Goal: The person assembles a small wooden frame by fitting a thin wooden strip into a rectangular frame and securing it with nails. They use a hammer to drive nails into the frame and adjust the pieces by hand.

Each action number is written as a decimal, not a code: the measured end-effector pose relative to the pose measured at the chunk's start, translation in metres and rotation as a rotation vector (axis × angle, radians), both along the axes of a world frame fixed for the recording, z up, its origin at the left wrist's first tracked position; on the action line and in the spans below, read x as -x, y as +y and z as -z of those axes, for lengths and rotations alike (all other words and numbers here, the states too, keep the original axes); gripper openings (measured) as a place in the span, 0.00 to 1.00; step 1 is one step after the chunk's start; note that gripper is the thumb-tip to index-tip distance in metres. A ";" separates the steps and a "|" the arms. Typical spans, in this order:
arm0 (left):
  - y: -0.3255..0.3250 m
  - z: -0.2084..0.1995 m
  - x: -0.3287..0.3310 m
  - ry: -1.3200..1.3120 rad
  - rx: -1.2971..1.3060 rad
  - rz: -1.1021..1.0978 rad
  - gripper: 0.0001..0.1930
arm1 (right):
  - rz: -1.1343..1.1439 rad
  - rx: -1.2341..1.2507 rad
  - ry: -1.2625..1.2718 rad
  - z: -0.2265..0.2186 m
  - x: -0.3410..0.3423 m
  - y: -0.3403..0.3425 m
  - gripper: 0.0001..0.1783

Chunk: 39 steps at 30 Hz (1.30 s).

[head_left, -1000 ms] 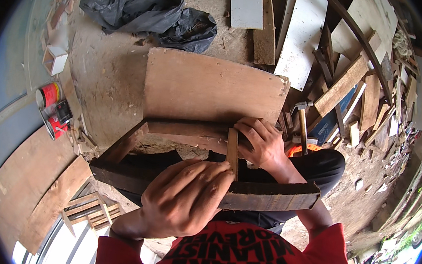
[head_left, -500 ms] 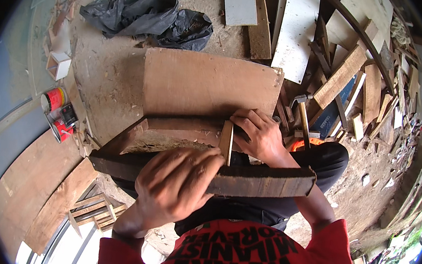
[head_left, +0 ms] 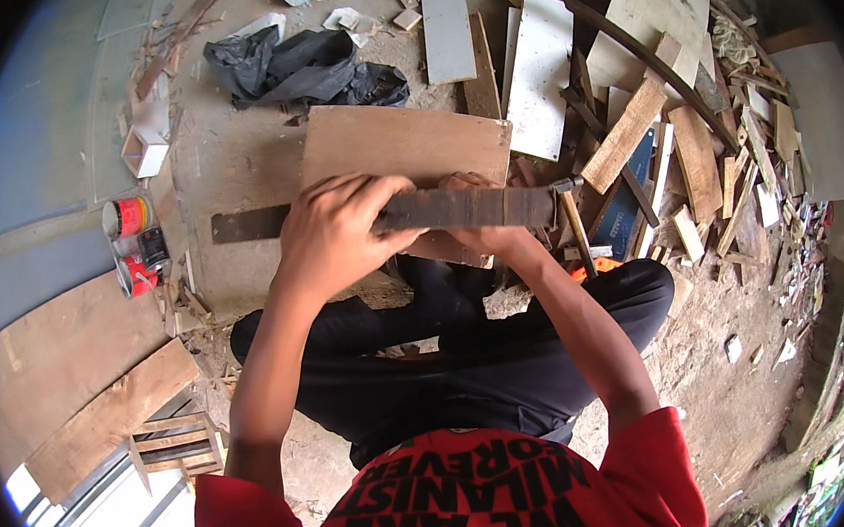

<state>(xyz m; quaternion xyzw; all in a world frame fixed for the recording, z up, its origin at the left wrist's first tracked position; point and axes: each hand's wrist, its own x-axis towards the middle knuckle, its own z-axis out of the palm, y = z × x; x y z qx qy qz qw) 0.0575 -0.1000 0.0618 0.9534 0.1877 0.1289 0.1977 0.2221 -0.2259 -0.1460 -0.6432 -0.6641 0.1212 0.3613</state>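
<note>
1. A crumpled black plastic sheet (head_left: pixel 304 61) is seen lying on the dirt floor (head_left: pixel 715 359).
2. Two red-labelled cans (head_left: pixel 133 238) are placed side by side at the left.
3. A hammer (head_left: pixel 575 212) is leaned among scattered wood offcuts (head_left: pixel 698 152) at the right.
4. White panels (head_left: pixel 539 73) are laid flat near the top.
5. A small slatted wooden frame (head_left: pixel 170 442) is seen at the lower left, beside flat brown boards (head_left: pixel 61 373).

Plank (head_left: pixel 447 209) lying across board (head_left: pixel 402 146) | bag (head_left: pixel 299 62) lying behind | cans (head_left: pixel 133 243) sitting left | hammer (head_left: pixel 572 211) lying right
</note>
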 end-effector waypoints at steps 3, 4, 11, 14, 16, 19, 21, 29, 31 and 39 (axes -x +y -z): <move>0.002 0.005 0.000 -0.008 -0.013 -0.020 0.20 | 0.082 0.068 0.104 -0.017 0.002 -0.001 0.33; 0.003 0.005 0.000 -0.013 -0.020 -0.026 0.20 | 0.098 0.030 0.081 -0.023 0.002 0.000 0.34; -0.001 -0.002 -0.001 -0.112 -0.213 0.009 0.25 | 0.020 0.183 0.056 -0.038 0.002 0.000 0.41; -0.007 -0.002 0.002 -0.411 -0.369 0.023 0.20 | -0.051 0.079 0.023 -0.045 -0.008 -0.010 0.42; -0.013 0.003 0.018 -0.640 -0.369 -0.040 0.17 | -0.022 0.093 -0.010 -0.060 -0.015 -0.023 0.42; -0.048 0.036 0.059 -0.858 -0.138 -0.209 0.07 | -0.005 0.087 0.142 -0.091 -0.027 -0.034 0.37; -0.066 0.086 0.082 -0.887 0.109 -0.337 0.07 | 0.033 0.233 0.253 -0.108 -0.036 -0.030 0.30; 0.008 0.154 0.050 -0.397 0.281 -0.465 0.10 | 0.146 0.104 0.317 -0.091 -0.063 0.036 0.18; 0.046 0.180 0.034 -0.376 0.169 -0.452 0.12 | 0.099 0.157 0.328 -0.087 -0.067 0.061 0.17; 0.122 0.217 -0.045 -0.154 -0.249 -0.560 0.12 | -0.168 0.303 0.113 -0.006 -0.118 0.179 0.13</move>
